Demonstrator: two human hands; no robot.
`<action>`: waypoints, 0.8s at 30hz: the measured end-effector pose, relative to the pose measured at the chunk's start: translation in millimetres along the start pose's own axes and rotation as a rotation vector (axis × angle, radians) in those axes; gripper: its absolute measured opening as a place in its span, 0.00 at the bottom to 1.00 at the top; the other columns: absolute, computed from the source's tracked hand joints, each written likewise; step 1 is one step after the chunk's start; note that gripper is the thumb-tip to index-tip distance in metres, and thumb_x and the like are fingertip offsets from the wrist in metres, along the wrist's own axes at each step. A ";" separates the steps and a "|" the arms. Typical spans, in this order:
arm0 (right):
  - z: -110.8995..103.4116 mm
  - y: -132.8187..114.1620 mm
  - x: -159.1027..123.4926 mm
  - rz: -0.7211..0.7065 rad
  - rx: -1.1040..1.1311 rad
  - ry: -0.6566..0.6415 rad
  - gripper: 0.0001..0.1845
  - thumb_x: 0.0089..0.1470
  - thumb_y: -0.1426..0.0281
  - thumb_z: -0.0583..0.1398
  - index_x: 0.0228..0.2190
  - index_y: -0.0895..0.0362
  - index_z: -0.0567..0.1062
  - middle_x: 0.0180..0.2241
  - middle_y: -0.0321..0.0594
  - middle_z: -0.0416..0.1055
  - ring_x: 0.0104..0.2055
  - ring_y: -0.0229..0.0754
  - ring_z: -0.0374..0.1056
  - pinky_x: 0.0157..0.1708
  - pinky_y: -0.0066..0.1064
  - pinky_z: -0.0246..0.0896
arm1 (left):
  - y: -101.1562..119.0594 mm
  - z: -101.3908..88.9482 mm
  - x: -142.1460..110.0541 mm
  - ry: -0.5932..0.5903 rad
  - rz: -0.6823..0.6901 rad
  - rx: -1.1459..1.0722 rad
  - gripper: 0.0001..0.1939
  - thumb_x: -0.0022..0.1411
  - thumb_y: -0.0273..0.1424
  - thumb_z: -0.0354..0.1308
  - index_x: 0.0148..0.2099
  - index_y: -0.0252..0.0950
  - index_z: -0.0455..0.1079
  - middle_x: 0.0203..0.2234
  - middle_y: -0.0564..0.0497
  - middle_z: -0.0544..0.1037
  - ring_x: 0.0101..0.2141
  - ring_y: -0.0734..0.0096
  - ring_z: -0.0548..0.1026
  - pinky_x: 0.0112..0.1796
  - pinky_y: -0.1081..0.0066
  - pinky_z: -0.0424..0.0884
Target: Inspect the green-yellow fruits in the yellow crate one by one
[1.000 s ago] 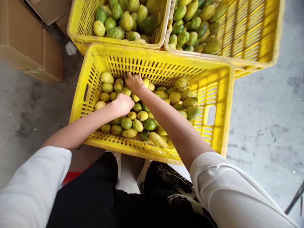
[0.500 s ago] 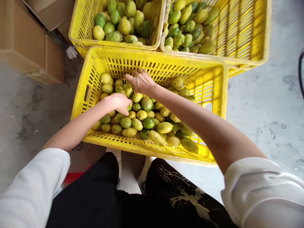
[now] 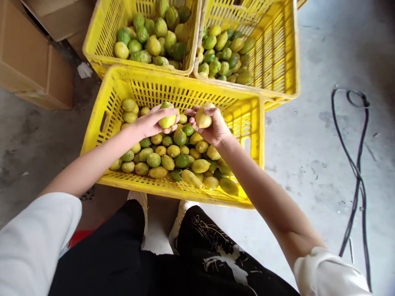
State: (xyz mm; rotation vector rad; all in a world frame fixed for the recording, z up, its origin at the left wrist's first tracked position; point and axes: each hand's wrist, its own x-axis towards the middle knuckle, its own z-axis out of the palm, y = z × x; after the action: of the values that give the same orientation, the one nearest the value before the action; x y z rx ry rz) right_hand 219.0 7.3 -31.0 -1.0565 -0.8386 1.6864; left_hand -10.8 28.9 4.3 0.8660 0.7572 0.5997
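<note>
Green-yellow lemon [image 3: 167, 120]: gripped in the left hand [image 3: 151, 124], above the front crate [image 3: 257, 144]; its long axis runs roughly away from the person, greener end on the far side.
Pale yellow lemon [image 3: 203, 118]: cradled in the upturned right hand [image 3: 215, 128] over the same crate, its axis on a slant, one tapered end toward the person.
Hands: apart, a narrow gap between their fingertips, each closed around one fruit.
Loose fruit [image 3: 173, 151]: yellow and green, pointing every which way beneath the hands.
Crate edges: the far rim meets the left rear crate [image 3: 138, 65] and right rear crate [image 3: 271, 61]; the near rim borders the person's shoes [image 3: 179, 224].
Room: gray floor [image 3: 305, 139] stretches to the right, where a looped black cable [image 3: 358, 176] lies.
</note>
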 end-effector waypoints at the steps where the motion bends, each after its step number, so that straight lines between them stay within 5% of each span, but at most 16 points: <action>1: 0.5 1.0 -3.6 0.023 0.026 -0.004 0.28 0.45 0.51 0.76 0.41 0.49 0.74 0.38 0.37 0.77 0.37 0.45 0.74 0.43 0.41 0.79 | -2.3 4.6 0.6 0.056 -0.008 -0.073 0.14 0.70 0.37 0.67 0.39 0.40 0.65 0.28 0.56 0.77 0.28 0.73 0.75 0.30 0.73 0.68; 8: 10.8 20.1 -22.7 0.196 0.168 0.045 0.25 0.49 0.59 0.78 0.37 0.49 0.70 0.30 0.33 0.74 0.31 0.41 0.68 0.34 0.35 0.74 | -9.7 16.0 1.3 0.248 -0.030 -0.267 0.12 0.75 0.23 0.57 0.36 0.39 0.69 0.28 0.55 0.78 0.29 0.74 0.71 0.32 0.71 0.64; 13: 12.3 18.6 -25.5 0.182 0.255 -0.001 0.23 0.53 0.51 0.72 0.41 0.51 0.74 0.35 0.41 0.78 0.41 0.52 0.78 0.42 0.45 0.82 | -11.0 14.0 2.3 0.180 -0.030 -0.199 0.16 0.77 0.30 0.58 0.33 0.35 0.72 0.28 0.51 0.77 0.26 0.75 0.71 0.27 0.70 0.61; 17: 3.3 11.2 -23.6 0.123 0.309 -0.104 0.20 0.48 0.59 0.68 0.43 0.50 0.74 0.40 0.40 0.82 0.54 0.59 0.79 0.51 0.50 0.83 | -7.7 10.3 4.8 0.102 -0.083 -0.309 0.16 0.76 0.39 0.53 0.42 0.33 0.76 0.31 0.45 0.81 0.34 0.62 0.80 0.36 0.64 0.76; 20: -2.4 9.7 -22.3 0.100 0.279 -0.071 0.19 0.47 0.63 0.69 0.42 0.50 0.74 0.42 0.38 0.83 0.50 0.52 0.80 0.53 0.44 0.83 | -8.9 6.2 6.2 0.088 -0.086 -0.319 0.14 0.73 0.36 0.52 0.50 0.34 0.75 0.35 0.46 0.83 0.39 0.60 0.83 0.44 0.61 0.79; 24: -2.3 10.9 -24.6 0.121 0.285 -0.010 0.23 0.48 0.56 0.74 0.41 0.48 0.73 0.37 0.34 0.80 0.43 0.47 0.79 0.52 0.39 0.83 | -11.9 3.7 3.4 0.091 -0.067 -0.170 0.13 0.75 0.42 0.57 0.46 0.37 0.73 0.33 0.48 0.81 0.36 0.64 0.80 0.40 0.66 0.76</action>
State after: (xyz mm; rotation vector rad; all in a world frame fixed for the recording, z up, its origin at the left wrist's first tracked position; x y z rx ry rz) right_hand 221.8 -19.3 -34.9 -0.9169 -0.5279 1.8494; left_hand -3.9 23.6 -5.2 0.6580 0.8024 0.6378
